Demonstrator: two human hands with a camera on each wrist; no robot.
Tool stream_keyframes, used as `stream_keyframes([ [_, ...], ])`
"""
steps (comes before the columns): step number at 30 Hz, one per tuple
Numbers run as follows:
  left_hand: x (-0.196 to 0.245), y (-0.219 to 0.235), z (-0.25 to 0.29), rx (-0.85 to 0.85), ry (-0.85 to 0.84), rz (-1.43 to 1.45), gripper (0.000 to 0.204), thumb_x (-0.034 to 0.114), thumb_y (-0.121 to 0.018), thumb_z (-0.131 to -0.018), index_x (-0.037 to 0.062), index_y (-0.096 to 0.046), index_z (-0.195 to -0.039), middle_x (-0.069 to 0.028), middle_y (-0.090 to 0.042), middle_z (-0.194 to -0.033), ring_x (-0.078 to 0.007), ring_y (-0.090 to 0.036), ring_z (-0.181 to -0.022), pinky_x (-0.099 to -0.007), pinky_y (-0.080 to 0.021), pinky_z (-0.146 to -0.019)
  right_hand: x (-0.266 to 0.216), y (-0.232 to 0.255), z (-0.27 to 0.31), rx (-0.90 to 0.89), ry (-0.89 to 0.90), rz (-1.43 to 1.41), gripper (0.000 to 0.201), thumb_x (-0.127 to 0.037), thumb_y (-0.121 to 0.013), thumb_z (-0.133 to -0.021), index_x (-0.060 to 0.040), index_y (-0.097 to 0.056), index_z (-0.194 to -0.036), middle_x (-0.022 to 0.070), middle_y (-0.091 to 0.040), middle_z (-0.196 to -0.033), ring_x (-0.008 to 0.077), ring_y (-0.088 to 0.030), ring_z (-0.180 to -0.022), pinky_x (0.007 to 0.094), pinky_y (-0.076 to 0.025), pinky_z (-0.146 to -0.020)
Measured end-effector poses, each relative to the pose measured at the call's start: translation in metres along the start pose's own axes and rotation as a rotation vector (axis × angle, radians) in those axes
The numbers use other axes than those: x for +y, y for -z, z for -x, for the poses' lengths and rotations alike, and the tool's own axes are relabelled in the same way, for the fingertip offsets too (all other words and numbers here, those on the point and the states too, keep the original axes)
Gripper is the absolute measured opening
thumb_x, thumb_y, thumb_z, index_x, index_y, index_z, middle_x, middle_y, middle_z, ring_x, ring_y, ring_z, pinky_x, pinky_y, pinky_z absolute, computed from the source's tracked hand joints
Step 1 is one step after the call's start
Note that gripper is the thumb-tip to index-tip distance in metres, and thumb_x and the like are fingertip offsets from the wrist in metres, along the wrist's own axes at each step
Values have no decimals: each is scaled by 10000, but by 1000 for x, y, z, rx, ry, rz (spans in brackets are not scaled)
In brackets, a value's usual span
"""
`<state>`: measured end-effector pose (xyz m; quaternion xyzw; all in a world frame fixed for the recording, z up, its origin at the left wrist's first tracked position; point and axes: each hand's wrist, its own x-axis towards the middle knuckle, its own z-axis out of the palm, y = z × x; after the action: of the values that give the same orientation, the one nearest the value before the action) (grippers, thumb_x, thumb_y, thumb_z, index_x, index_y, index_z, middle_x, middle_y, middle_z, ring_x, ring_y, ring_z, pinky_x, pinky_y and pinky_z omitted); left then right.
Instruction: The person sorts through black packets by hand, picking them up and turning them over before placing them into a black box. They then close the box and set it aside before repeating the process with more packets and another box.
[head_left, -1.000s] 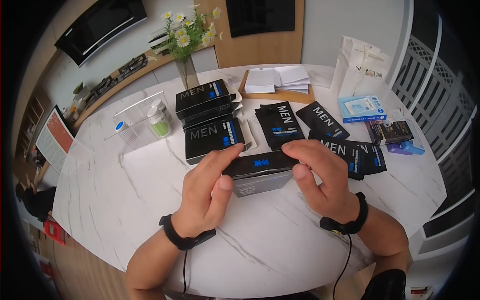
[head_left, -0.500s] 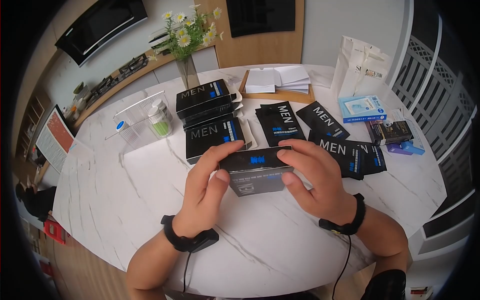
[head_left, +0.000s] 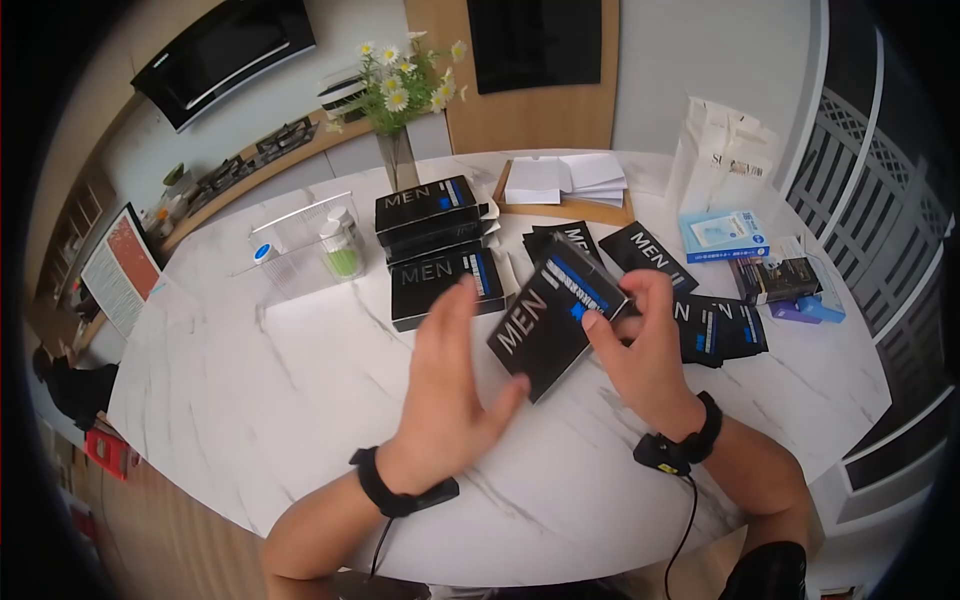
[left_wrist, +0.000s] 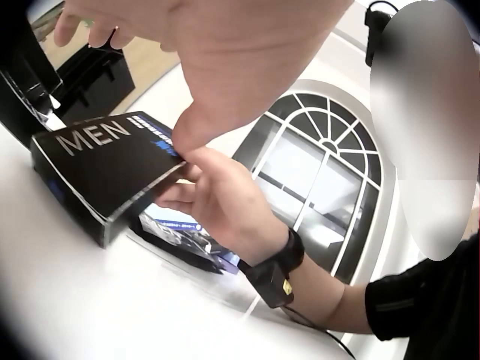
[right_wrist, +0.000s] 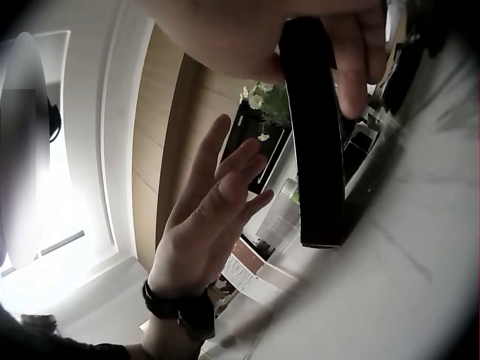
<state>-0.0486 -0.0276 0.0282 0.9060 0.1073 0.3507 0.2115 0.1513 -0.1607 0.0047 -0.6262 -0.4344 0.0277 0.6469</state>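
Note:
A black carton marked MEN (head_left: 545, 325) is tilted over the table in the head view, its lettered face towards me. My right hand (head_left: 650, 365) pinches it near the far right end, thumb on the lettered face and fingers behind. My left hand (head_left: 445, 400) stands beside the carton with straight, spread fingers. Its thumb is close to the carton's near lower corner. In the left wrist view the carton (left_wrist: 97, 165) hangs from the right hand (left_wrist: 229, 199). The right wrist view shows the carton's dark narrow side (right_wrist: 315, 150) and the left hand (right_wrist: 206, 225) apart from it.
Black MEN cartons (head_left: 430, 285) are stacked behind the left hand. Black sachets (head_left: 720, 325) lie fanned out on the right. Farther back are a wooden tray (head_left: 570, 208) with papers, a flower vase (head_left: 397, 160), a clear organizer (head_left: 290, 255), a paper bag (head_left: 725, 150) and a blue box (head_left: 722, 235).
Both hands held the carton upright at its ends. Now my left hand has let go and opened, while my right hand has turned the carton, showing its MEN face. The head view has shifted slightly.

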Motion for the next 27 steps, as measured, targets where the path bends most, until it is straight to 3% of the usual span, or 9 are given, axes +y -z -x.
stream_keyframes([
  [1,11,0,2,-61,24,-51,1114,161,-903,-766,32,-259,-1665,-325,-328,-1613,-496,-353,-1491,-533,-324,-1228,7,2,4,-17,-94,-42,467,-84,-771,-951,-1,-427,-1257,161,-647,-1052,189,-726,-731,318,-573,-620],
  [4,34,-1,10,-280,-59,-273,1104,271,-907,-775,118,-288,-1676,-344,-308,-1611,-516,-367,-1466,-546,-367,-1190,29,-7,28,-102,-303,-82,392,-162,-746,-993,-1,-435,-1171,141,-638,-971,173,-715,-678,317,-556,-566],
  [5,34,-4,17,-322,-58,-269,1057,299,-888,-793,204,-316,-1676,-320,-350,-1601,-499,-409,-1444,-553,-410,-1148,27,-9,39,-182,-304,-56,346,-163,-743,-988,-3,-479,-1146,137,-660,-956,183,-715,-667,334,-554,-577],
  [8,38,-7,31,-472,-13,-454,991,276,-870,-816,269,-353,-1661,-292,-406,-1580,-493,-461,-1410,-569,-444,-1107,10,-8,42,-431,-272,102,211,-123,-727,-959,-16,-587,-1075,122,-704,-942,212,-716,-666,366,-547,-612],
  [9,35,-10,35,-412,-38,-507,950,233,-844,-842,342,-359,-1652,-265,-450,-1560,-483,-535,-1349,-563,-508,-1034,1,-6,41,-514,-256,168,168,-102,-721,-947,-21,-618,-1052,116,-715,-942,221,-716,-671,374,-545,-625],
  [12,30,-4,35,-493,-30,-543,791,189,-762,-899,355,-441,-1603,-260,-472,-1542,-472,-577,-1303,-539,-557,-964,-13,0,35,-568,-241,230,129,-24,-689,-902,-40,-669,-1028,106,-721,-977,230,-696,-685,371,-535,-639],
  [15,26,-2,38,-507,-88,-689,537,154,-669,-939,317,-606,-1447,-226,-549,-1435,-428,-647,-1205,-490,-604,-864,2,-2,39,-411,-73,259,151,-5,-670,-900,-43,-676,-1047,104,-722,-980,223,-670,-680,358,-528,-634],
  [19,19,15,30,-511,67,-743,281,124,-622,-935,238,-701,-1179,-159,-623,-1188,-354,-719,-998,-423,-626,-760,18,2,33,-385,-102,270,139,-2,-666,-905,-41,-669,-1039,94,-721,-979,214,-657,-667,349,-522,-627],
  [27,-61,64,12,-478,304,-663,272,26,-674,-848,186,-745,-1057,-149,-662,-1081,-358,-730,-933,-452,-582,-807,7,0,32,-422,-34,364,122,-15,-670,-912,-53,-664,-1028,78,-720,-979,210,-653,-652,340,-519,-630],
])
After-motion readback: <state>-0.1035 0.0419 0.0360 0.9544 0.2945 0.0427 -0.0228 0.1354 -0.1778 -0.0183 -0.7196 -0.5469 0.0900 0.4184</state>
